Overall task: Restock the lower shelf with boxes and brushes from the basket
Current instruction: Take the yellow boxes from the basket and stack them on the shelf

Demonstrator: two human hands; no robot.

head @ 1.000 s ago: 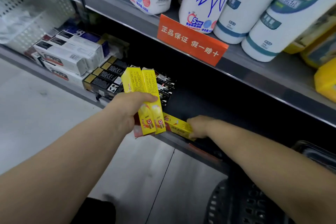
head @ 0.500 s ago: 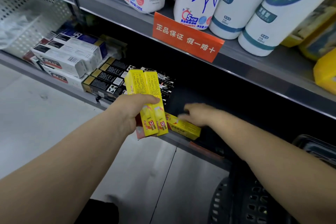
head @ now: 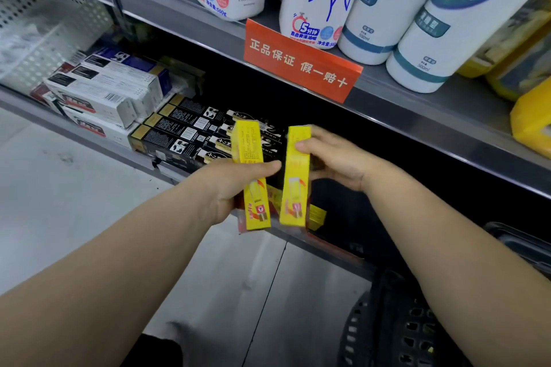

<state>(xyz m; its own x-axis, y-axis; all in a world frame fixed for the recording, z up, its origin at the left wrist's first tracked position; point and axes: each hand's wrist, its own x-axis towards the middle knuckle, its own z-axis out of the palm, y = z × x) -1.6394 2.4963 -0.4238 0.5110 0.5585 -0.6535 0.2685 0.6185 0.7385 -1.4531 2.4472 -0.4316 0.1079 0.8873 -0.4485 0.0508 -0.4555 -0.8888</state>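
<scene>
Mid-restock, with left hand [head: 235,188] gripping one yellow box [head: 252,176] and right hand [head: 334,158] pinching another [head: 295,176] above the lower shelf [head: 343,250]; next, probably laying each flat beside the shelved yellow box [head: 316,214].

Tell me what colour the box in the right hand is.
Yellow, with a small red mark near its lower end; the box shows in the head view.

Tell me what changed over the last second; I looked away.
The right hand let go of the yellow box on the shelf, rose and took one of the two yellow boxes from the left hand. The left hand keeps the other yellow box. The black boxes stayed.
</scene>
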